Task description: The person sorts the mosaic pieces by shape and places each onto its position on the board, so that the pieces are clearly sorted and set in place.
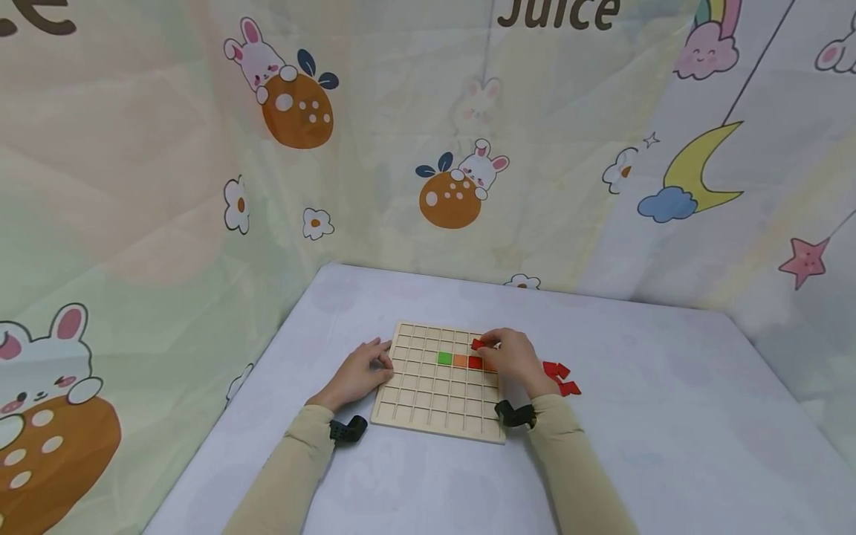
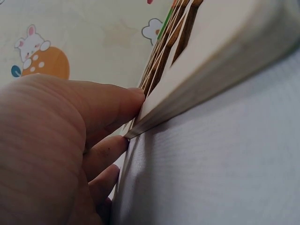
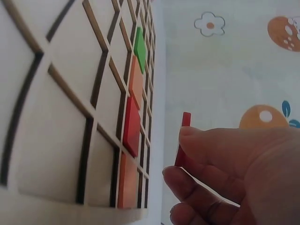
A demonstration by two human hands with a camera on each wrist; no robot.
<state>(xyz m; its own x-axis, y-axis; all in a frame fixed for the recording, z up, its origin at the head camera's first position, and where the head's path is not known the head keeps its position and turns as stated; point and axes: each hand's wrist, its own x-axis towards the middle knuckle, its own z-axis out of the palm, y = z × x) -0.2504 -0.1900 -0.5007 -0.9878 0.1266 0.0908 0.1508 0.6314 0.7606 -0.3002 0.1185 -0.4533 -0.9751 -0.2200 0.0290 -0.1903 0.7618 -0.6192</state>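
A pale wooden grid board (image 1: 435,405) lies on the table with raised strips marking its square cells. In one row, from left to right, sit a green tile (image 1: 444,358), an orange tile (image 1: 460,360), a red tile (image 1: 475,362) and another orange tile (image 3: 127,183), partly covered by my right hand in the head view. My left hand (image 1: 361,375) grips the board's left edge, thumb on top and the other fingers along the side. Between thumb and fingertips, my right hand (image 1: 513,360) pinches a red square tile (image 3: 183,140), held on edge above the board's far right part.
Several loose red tiles (image 1: 562,377) lie on the white-covered table (image 1: 669,446), right of the board and beside my right hand. A printed cloth wall (image 1: 374,186) rises behind the table's far edge. Dark wrist straps sit at both sleeves.
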